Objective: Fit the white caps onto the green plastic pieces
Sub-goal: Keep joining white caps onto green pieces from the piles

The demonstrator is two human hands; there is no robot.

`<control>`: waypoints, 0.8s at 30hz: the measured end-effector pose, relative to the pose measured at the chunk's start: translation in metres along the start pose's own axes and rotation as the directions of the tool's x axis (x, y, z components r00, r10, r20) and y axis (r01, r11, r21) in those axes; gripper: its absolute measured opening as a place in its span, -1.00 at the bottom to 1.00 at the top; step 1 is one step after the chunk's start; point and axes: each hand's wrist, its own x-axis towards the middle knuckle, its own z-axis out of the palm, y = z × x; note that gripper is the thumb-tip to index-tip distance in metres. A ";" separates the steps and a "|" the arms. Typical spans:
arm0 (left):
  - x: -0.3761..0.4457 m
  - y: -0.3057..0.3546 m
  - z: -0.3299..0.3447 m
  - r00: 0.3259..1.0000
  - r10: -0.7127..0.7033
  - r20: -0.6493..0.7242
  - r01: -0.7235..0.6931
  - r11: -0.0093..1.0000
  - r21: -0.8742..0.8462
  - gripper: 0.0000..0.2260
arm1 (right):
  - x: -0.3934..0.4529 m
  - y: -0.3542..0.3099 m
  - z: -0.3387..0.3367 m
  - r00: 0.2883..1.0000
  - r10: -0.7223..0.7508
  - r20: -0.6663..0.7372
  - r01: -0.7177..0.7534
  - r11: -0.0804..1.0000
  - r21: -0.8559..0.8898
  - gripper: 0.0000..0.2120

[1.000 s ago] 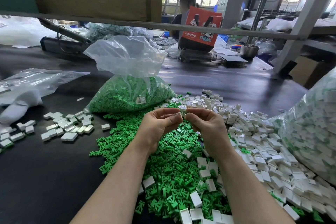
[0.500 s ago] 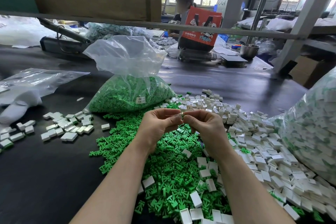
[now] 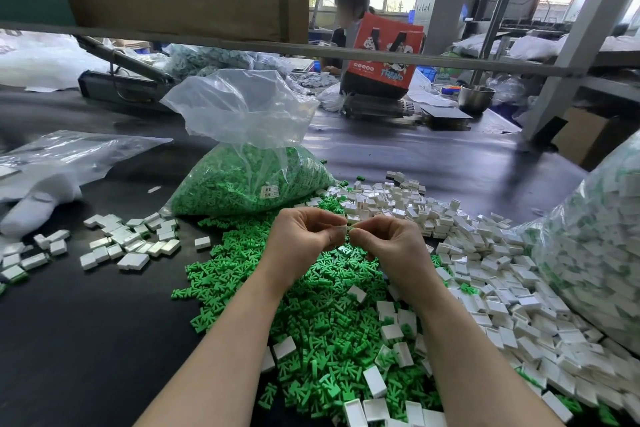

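My left hand (image 3: 304, 236) and my right hand (image 3: 388, 241) meet fingertip to fingertip above a heap of loose green plastic pieces (image 3: 311, 322). Pinched between them is a small part (image 3: 347, 228), mostly hidden; a sliver of green and white shows. I cannot tell which hand holds the cap and which the green piece. Loose white caps (image 3: 485, 270) are piled to the right and mixed into the green heap in front.
An open clear bag of green pieces (image 3: 242, 177) stands behind my hands. A large bag of white parts (image 3: 595, 253) fills the right side. White assembled pieces (image 3: 117, 243) lie at the left. A person sits across the dark table (image 3: 86, 340), behind a red bag (image 3: 382, 55).
My hands have stayed together at the same spot, fingertips pressed closer on the small part. The person at the far side has shifted slightly.
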 end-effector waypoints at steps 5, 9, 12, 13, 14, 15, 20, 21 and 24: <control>0.000 0.000 0.001 0.999 0.033 -0.007 -0.032 0.995 0.090 -0.87 | 0.000 0.000 0.002 1.000 -0.004 0.008 0.004 0.999 -0.034 -0.87; 0.000 -0.002 0.001 0.999 0.048 -0.016 -0.046 0.989 0.142 -0.85 | 0.000 0.001 0.001 1.000 -0.009 0.001 0.009 0.998 -0.070 -0.88; 0.000 -0.004 0.000 0.998 0.067 -0.016 -0.062 0.981 0.185 -0.82 | 0.000 0.001 0.001 1.000 -0.020 0.000 0.020 0.993 -0.119 -0.89; 0.000 -0.004 0.000 0.997 0.070 -0.015 -0.066 0.980 0.190 -0.82 | -0.001 0.001 0.001 1.000 -0.023 -0.001 0.022 0.992 -0.128 -0.89; 0.000 -0.004 0.000 0.997 0.072 -0.017 -0.067 0.980 0.190 -0.82 | -0.001 0.001 0.001 1.000 -0.024 -0.002 0.024 0.991 -0.132 -0.89; 0.000 -0.005 0.000 0.997 0.073 -0.021 -0.068 0.979 0.191 -0.82 | -0.001 0.001 0.001 1.000 -0.025 -0.002 0.024 0.991 -0.135 -0.89; 0.000 -0.007 0.000 0.996 0.083 -0.025 -0.075 0.972 0.224 -0.81 | -0.001 0.001 0.001 1.000 -0.025 -0.001 0.024 0.985 -0.173 -0.95; 0.000 -0.008 0.000 0.996 0.084 -0.022 -0.076 0.971 0.228 -0.81 | -0.001 0.001 0.001 1.000 -0.025 0.002 0.025 0.984 -0.178 -0.95; 0.001 -0.009 -0.001 0.996 0.086 -0.011 -0.081 0.968 0.239 -0.81 | -0.001 0.001 0.001 0.999 -0.028 0.015 0.031 0.980 -0.198 -0.97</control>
